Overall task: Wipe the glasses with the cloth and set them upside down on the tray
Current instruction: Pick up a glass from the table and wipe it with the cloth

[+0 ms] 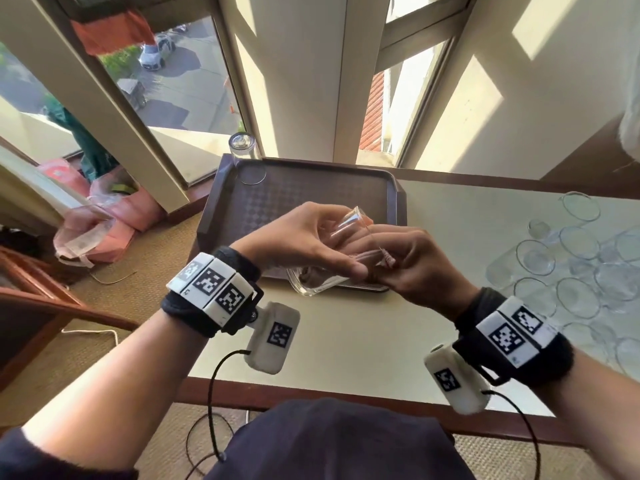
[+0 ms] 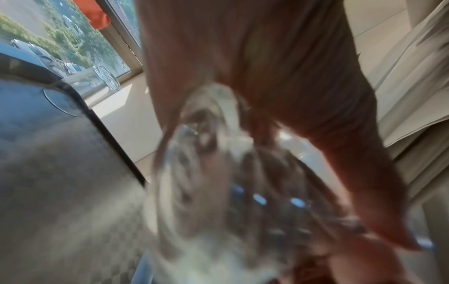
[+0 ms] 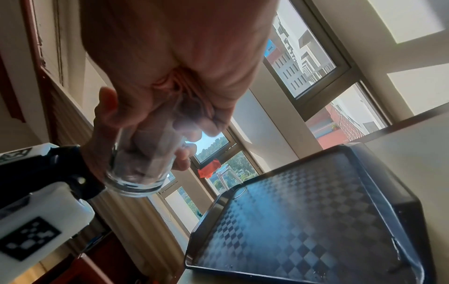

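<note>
Clear glass (image 1: 313, 282) held in the air above the tray's near edge, lying on its side, thick base toward the person, mouth away. Left hand (image 1: 298, 237) wraps it from above, thumb and fingers curled round the body. Right hand (image 1: 408, 265) at the mouth end, fingers bunched and pinching a pinkish cloth (image 1: 388, 259) pushed into the glass. Most of the cloth hidden by fingers; left wrist view blurred. Dark checkered tray (image 1: 221, 209) on the pale table (image 1: 346, 341). One upturned glass (image 1: 244, 157) stands in the tray's far left corner. Cluster of unwiped glasses (image 1: 571, 268) on the table right of the tray, edges hard to separate.
</note>
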### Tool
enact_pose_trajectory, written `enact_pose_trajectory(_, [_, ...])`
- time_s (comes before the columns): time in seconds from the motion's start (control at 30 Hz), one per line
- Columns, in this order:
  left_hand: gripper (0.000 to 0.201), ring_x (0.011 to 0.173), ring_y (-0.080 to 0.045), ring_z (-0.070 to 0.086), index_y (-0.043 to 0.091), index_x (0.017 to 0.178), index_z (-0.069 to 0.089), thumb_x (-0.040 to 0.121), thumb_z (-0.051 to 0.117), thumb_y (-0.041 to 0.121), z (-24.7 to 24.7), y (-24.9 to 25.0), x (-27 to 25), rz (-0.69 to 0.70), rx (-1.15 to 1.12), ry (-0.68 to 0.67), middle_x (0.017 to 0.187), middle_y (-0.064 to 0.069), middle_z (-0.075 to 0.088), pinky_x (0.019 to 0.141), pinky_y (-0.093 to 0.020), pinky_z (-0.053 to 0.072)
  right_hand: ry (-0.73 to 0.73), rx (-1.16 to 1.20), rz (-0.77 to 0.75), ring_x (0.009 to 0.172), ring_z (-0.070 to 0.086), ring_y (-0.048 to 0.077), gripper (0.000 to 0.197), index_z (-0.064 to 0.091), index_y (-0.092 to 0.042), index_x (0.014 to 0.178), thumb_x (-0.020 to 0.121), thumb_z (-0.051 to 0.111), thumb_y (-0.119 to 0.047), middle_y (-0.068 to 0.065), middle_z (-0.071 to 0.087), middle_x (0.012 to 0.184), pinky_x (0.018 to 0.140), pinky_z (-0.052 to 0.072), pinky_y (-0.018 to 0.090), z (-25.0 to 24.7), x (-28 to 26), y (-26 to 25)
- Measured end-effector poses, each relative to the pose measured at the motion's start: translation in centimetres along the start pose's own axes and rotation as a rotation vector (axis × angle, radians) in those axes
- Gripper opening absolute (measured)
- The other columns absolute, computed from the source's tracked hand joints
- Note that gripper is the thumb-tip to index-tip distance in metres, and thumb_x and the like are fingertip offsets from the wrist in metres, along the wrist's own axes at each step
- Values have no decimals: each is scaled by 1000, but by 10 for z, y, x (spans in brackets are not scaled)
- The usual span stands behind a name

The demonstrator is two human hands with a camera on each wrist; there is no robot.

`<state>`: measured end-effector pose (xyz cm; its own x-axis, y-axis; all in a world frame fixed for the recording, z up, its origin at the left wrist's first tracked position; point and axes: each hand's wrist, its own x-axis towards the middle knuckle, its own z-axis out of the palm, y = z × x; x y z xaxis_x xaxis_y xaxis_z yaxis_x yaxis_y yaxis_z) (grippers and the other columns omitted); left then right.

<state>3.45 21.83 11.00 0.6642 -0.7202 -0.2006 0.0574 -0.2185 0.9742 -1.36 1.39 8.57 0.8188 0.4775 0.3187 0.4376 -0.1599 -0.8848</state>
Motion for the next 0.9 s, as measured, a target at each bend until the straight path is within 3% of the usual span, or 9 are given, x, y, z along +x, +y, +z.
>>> enact_pose_trajectory(0.1, [92, 122, -33, 62, 19, 139, 54, 60, 92, 47, -11, -9, -4, -8, -163, -60, 132, -15, 65, 105, -41, 49, 48, -38, -71, 98, 67, 29, 22, 73, 5, 96, 79, 78, -8, 18, 68, 102, 86, 56, 41, -8, 4, -8])
enact_pose_trajectory(0.17, [93, 115, -36, 64, 20, 140, 52, 60, 92, 48, -14, -18, -8, -41, -337, -84, 132, -15, 63, 102, -42, 51, 81, -92, -128, 104, 65, 26, 27, 72, 4, 101, 79, 76, -12, 19, 65, 109, 90, 54, 34, -13, 9, -15])
enact_pose_trajectory(0.33, [65, 83, -23, 72, 7, 115, 68, 63, 92, 37, -5, -20, -11, 69, -640, -11, 100, -12, 71, 62, -28, 59, 149, -366, -327, 111, 62, 32, 37, 64, 1, 115, 90, 69, -25, 21, 58, 121, 93, 54, 34, -18, 22, -24])
enact_pose_trajectory(0.43, [73, 73, -22, 71, -1, 118, 63, 63, 91, 40, -4, -13, -12, 117, -668, 53, 92, -13, 69, 53, -25, 56, 136, -370, -337, 110, 64, 32, 35, 61, 0, 117, 93, 65, -25, 24, 62, 118, 89, 56, 35, -20, 26, -25])
enact_pose_trajectory(0.6, [72, 74, -22, 70, 2, 121, 67, 65, 90, 40, -12, -4, -10, 229, -566, 176, 97, -15, 71, 54, -23, 56, 143, -202, -175, 96, 67, 19, 28, 68, 6, 107, 87, 66, -13, 17, 69, 105, 81, 54, 23, -23, 36, -34])
enact_pose_trajectory(0.7, [75, 87, -25, 71, 4, 125, 65, 65, 90, 41, -18, 7, -9, 289, -352, 311, 110, -15, 72, 65, -27, 59, 156, 8, -17, 90, 71, 27, 24, 67, 8, 104, 87, 69, -9, 20, 71, 98, 78, 59, 34, -27, 48, -44])
enact_pose_trajectory(0.77, [76, 99, -27, 73, 0, 131, 58, 67, 91, 25, -21, 14, -11, 380, -139, 390, 117, -15, 72, 80, -31, 60, 138, 171, 79, 77, 71, 12, 21, 65, 10, 108, 88, 66, 3, 14, 73, 90, 69, 57, 22, -29, 52, -50])
enact_pose_trajectory(0.83, [78, 105, -22, 72, -3, 136, 51, 69, 89, 4, -22, 18, -11, 502, 124, 458, 119, -14, 71, 90, -30, 57, 109, 259, 127, 58, 62, -3, 30, 60, 11, 116, 86, 60, 15, -9, 70, 74, 55, 46, 7, -30, 53, -50])
enact_pose_trajectory(0.9, [80, 108, -17, 72, -6, 138, 49, 69, 89, 0, -21, 19, -11, 587, 298, 514, 119, -12, 69, 93, -28, 56, 112, 312, 113, 63, 64, -4, 39, 56, 8, 120, 83, 61, 18, -12, 71, 76, 58, 47, 7, -29, 53, -50])
